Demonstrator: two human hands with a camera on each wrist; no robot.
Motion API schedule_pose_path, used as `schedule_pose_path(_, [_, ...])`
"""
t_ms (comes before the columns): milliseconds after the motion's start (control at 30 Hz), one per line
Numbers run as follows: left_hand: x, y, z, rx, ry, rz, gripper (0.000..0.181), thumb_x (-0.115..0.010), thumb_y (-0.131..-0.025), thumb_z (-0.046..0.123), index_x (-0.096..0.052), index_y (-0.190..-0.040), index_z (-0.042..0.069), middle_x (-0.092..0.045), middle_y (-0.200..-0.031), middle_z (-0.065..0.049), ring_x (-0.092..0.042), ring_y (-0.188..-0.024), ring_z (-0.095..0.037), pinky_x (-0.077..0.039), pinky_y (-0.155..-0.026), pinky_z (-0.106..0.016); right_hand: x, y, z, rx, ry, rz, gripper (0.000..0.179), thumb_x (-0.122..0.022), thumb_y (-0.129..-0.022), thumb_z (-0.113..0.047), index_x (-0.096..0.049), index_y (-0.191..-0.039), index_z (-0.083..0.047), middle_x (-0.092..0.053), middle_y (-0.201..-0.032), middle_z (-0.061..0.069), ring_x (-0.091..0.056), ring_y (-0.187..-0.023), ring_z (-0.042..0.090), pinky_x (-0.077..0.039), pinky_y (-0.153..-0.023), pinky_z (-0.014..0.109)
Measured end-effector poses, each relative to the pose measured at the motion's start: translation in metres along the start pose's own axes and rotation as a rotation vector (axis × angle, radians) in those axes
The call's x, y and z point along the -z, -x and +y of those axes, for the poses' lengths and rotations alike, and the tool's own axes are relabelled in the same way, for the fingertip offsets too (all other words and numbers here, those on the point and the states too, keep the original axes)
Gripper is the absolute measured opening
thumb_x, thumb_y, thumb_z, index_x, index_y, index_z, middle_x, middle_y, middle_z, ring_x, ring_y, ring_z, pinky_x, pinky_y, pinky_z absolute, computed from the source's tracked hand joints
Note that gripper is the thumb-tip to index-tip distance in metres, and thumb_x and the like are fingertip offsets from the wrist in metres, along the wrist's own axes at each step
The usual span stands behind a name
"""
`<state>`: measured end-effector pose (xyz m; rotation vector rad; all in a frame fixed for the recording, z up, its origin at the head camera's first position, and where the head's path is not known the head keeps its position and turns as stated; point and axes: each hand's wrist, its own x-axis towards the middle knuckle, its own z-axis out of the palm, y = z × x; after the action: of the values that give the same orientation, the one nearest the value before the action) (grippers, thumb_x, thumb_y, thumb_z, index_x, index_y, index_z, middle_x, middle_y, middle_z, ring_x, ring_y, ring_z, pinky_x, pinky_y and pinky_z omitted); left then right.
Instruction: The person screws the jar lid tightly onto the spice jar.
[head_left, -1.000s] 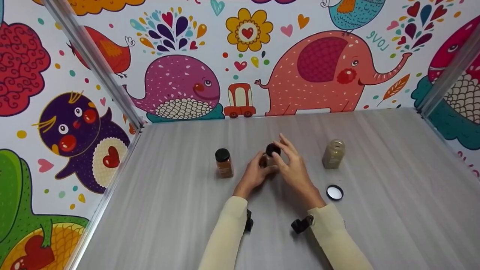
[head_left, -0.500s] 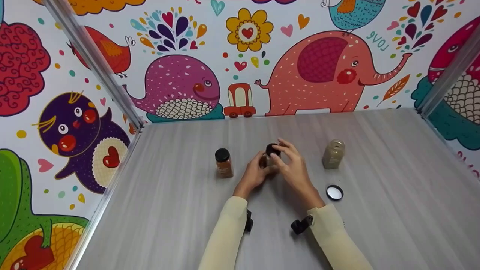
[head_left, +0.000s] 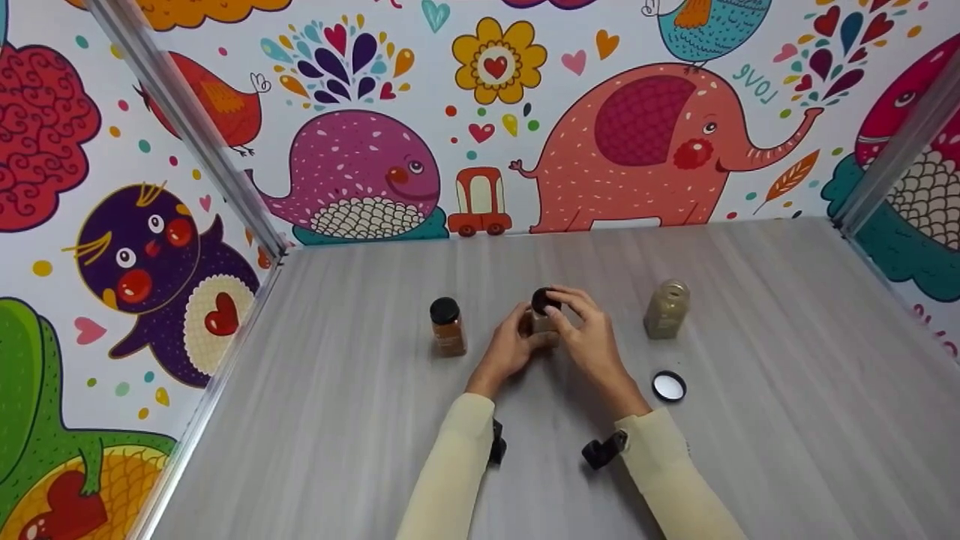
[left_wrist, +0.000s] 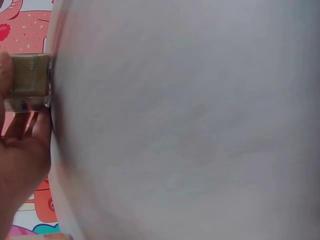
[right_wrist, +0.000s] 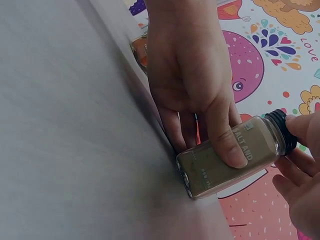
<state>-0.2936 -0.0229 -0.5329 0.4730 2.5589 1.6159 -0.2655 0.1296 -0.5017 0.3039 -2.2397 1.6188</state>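
A square glass spice jar with greyish-brown powder and white lettering stands upright on the table in the middle of the head view. My left hand grips its body, the thumb across the front. At the top, my right hand pinches the black lid between thumb and fingers. The lid sits on the jar's neck. To the left stands a second spice jar, reddish-brown inside and capped in black. An uncapped jar of greenish-tan powder is to the right.
A loose black lid lies with its white inside up, in front of the uncapped jar. The grey wood-grain table meets walls with cartoon animals at the back and sides. Metal posts mark the corners.
The fingers of my right hand have come down from a raised, spread pose and closed around the lid. My left hand and the jar have stayed in place.
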Motion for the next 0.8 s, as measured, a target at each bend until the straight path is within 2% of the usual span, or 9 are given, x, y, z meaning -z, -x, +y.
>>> schedule_pose_path(167, [0.0005, -0.0003, -0.0007, 0.009, -0.004, -0.004, 0.054, -0.071, -0.091, 0.038, -0.054, -0.138, 0.018, -0.065, -0.132, -0.008, -0.060, -0.115, -0.017, -0.049, -0.101, -0.037, 0.0003, 0.0005, -0.0001, 0.001, 0.018, -0.021, 0.035, -0.067, -0.097, -0.016, -0.066, -0.130, -0.006, -0.057, -0.144, 0.013, -0.051, -0.138, 0.028, -0.038, -0.115, 0.052])
schedule_pose_path(267, [0.0002, -0.0006, -0.0009, 0.016, -0.004, -0.003, 0.054, -0.071, -0.091, 0.037, -0.054, -0.138, 0.018, -0.065, -0.131, -0.008, -0.060, -0.114, -0.017, -0.049, -0.100, -0.036, 0.0000, 0.0002, -0.0004, 0.018, 0.026, -0.020, 0.033, -0.066, -0.098, -0.013, -0.066, -0.130, -0.005, -0.058, -0.143, 0.013, -0.052, -0.138, 0.028, -0.039, -0.114, 0.051])
schedule_pose_path(467, [-0.0002, -0.0008, 0.0001, 0.021, 0.001, -0.002, 0.056, -0.071, -0.091, 0.037, -0.052, -0.140, 0.017, -0.064, -0.134, -0.010, -0.060, -0.120, -0.020, -0.048, -0.103, -0.039, -0.0014, 0.0000, -0.0002, 0.060, 0.076, 0.021, 0.031, -0.067, -0.096, -0.011, -0.069, -0.125, -0.004, -0.064, -0.135, 0.014, -0.058, -0.131, 0.029, -0.044, -0.110, 0.048])
schedule_pose_path(633, [0.0003, -0.0005, 0.0001, 0.020, -0.003, -0.006, 0.059, -0.070, -0.091, 0.040, -0.051, -0.142, 0.016, -0.060, -0.141, -0.011, -0.058, -0.128, -0.023, -0.046, -0.108, -0.042, -0.0015, 0.0013, -0.0014, 0.046, 0.083, 0.002, 0.035, -0.067, -0.096, -0.014, -0.065, -0.131, -0.004, -0.059, -0.142, 0.013, -0.054, -0.135, 0.029, -0.042, -0.112, 0.049])
schedule_pose_path(800, [0.0006, 0.0005, 0.0011, 0.027, -0.004, -0.007, 0.059, -0.070, -0.092, 0.039, -0.051, -0.142, 0.016, -0.059, -0.142, -0.012, -0.058, -0.128, -0.023, -0.046, -0.108, -0.042, -0.0026, 0.0017, 0.0001, 0.064, 0.094, -0.008, 0.034, -0.064, -0.098, -0.013, -0.066, -0.130, -0.005, -0.059, -0.142, 0.014, -0.055, -0.135, 0.029, -0.043, -0.111, 0.049])
